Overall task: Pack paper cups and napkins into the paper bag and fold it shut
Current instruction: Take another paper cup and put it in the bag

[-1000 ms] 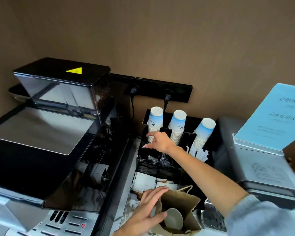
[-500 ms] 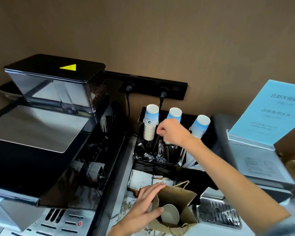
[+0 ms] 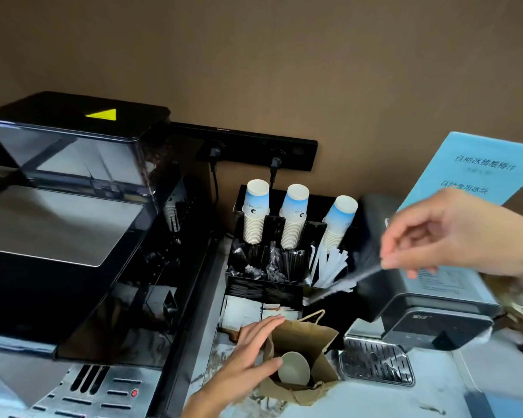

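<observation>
A brown paper bag [image 3: 323, 336] stands open on the counter with a white paper cup [image 3: 293, 371] lying inside it. My left hand [image 3: 248, 360] grips the bag's left rim, thumb at the opening. My right hand [image 3: 453, 233] is raised at the right, fingers pinched on a thin wrapped stick [image 3: 341, 285], blurred by motion, that slants down toward the bag. Three stacks of blue-and-white paper cups [image 3: 293, 218] stand upside down in a black organiser [image 3: 263, 289] behind the bag. White napkins [image 3: 242, 309] lie in the organiser's front compartment.
A black coffee machine [image 3: 73, 224] fills the left side, its button panel at the bottom left. A grey dispenser [image 3: 435, 315] with a drip tray [image 3: 375, 363] stands at the right, beneath a blue sign [image 3: 477, 167]. White sachets and black stirrers fill the organiser's middle row.
My right hand has pulled away from the cup stacks to the right, now holding a thin wrapped stick. My left hand stays on the bag's rim.
</observation>
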Demonstrator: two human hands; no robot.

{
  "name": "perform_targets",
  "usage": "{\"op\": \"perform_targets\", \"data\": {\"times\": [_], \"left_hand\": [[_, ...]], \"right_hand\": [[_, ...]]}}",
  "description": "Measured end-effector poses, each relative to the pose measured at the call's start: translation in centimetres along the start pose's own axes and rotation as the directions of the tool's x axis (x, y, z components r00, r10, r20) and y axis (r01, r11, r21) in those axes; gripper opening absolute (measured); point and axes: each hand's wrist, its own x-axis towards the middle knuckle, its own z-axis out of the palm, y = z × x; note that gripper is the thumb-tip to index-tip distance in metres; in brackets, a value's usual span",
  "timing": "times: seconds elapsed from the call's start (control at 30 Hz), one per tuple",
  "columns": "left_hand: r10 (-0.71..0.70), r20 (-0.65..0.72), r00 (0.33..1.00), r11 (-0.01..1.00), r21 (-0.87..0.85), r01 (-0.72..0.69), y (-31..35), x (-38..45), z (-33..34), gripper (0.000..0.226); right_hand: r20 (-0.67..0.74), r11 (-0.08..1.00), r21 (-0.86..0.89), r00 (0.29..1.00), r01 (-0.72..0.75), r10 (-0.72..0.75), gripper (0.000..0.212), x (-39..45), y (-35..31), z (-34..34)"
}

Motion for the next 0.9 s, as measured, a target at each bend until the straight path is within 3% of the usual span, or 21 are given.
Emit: {"op": "perform_targets", "data": {"times": [0.2,0.33,0.47,0.53,0.7,0.9], "left_hand": [[-0.013,0.004,1.0,1.0,-0.017,0.013,0.2,-0.2,0.1,0.067],[-0.018,0.012,1.0,0.999,-0.032,0.019,0.2,-0.3,-0.1,0.066],[-0.031,-0.019,0.999,0.998,-0.062,0.029,0.3,-0.3,0.0,0.067],[-0.024,-0.022,0.999,0.998,-0.062,0.022,0.3,-0.1,0.2,0.067],[-0.013,-0.019,1.0,0.997,-0.076,0.012,0.2,0.2,0.2,0.065],[0.002,-0.017,1.0,0.998,-0.057,-0.003,0.1,0.5,0.5,0.068]], "right_hand": [[0.169,0.977,-0.131,0.968,-0.167,0.188,0.01,0.0,3.0,5.5],[0.05,0.985,-0.1,0.988,-0.14,0.145,0.015,-1.8,3.3,6.8],[-0.069,0.999,-0.01,0.997,-0.031,0.03,0.04,-4.9,2.4,4.1],[-0.008,0.999,-0.023,1.0,-0.028,0.028,0.034,-4.9,2.2,4.2],[0.211,0.963,-0.241,0.963,-0.116,0.169,0.01,-0.9,4.4,9.1],[0.329,0.93,-0.317,0.898,-0.187,0.292,0.007,4.0,8.8,16.6]]}}
